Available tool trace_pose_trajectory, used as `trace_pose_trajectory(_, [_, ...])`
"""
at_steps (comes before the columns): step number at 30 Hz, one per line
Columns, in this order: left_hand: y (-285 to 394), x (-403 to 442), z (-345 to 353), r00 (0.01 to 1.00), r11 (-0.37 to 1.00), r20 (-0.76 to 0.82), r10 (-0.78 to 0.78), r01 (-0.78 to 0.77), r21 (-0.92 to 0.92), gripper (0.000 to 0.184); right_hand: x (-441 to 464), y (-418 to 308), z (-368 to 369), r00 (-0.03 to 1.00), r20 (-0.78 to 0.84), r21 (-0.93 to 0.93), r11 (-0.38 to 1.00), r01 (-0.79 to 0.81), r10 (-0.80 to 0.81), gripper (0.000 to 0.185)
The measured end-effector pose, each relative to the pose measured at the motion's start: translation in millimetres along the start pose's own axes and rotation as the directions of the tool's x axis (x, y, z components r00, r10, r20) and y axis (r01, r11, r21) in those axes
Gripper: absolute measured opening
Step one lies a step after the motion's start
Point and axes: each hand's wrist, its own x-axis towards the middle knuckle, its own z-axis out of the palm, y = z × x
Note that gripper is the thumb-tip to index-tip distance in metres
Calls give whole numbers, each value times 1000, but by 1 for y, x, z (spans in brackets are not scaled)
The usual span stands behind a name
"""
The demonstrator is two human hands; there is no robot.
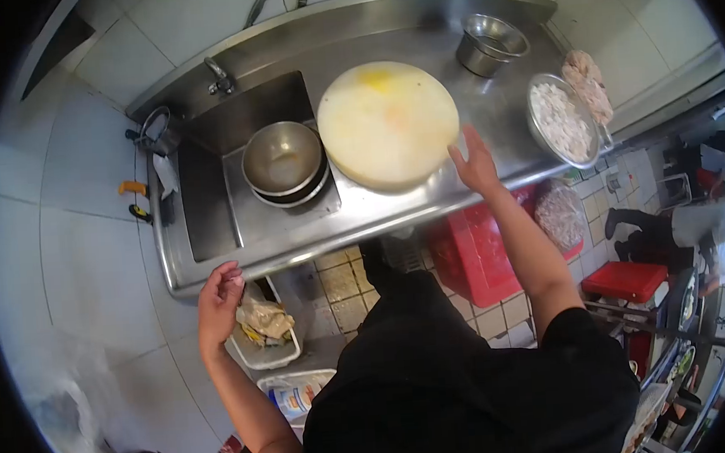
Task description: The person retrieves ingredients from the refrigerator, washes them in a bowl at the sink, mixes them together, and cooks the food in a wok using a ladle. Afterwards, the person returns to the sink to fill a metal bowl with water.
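Currently right hand at round board, fingers spread, released; left hand near steel counter, fingers curled, grip unclear.

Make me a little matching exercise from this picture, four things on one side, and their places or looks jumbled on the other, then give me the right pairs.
Things:
1. round board
2. metal bowls
3. red container
4. right hand

Places or looks:
A. lower than the counter, near the tiled floor
B. beside the round board's right edge, holding nothing
C. pale, with a yellow patch on top
D. stacked, to the left of the round board

Right pairs: 1-C, 2-D, 3-A, 4-B
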Motion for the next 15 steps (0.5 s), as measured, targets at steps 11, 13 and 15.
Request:
trace_pose_trajectory(11, [16, 171, -39, 979, 983, 115, -171, 177, -44, 38, 156, -215, 168, 919, 284, 94, 962, 258, -274, 80])
trace_pose_trajectory(13, [13, 232, -34, 964, 968, 171, -205, 225, -107, 39, 137, -261, 204, 884, 257, 248, 910, 332, -392, 78])
trace_pose_trajectory(15, [-4, 305, -30, 971, 962, 152, -184, 210, -174, 39, 126, -284, 205, 872, 273, 330, 891, 311, -406, 75])
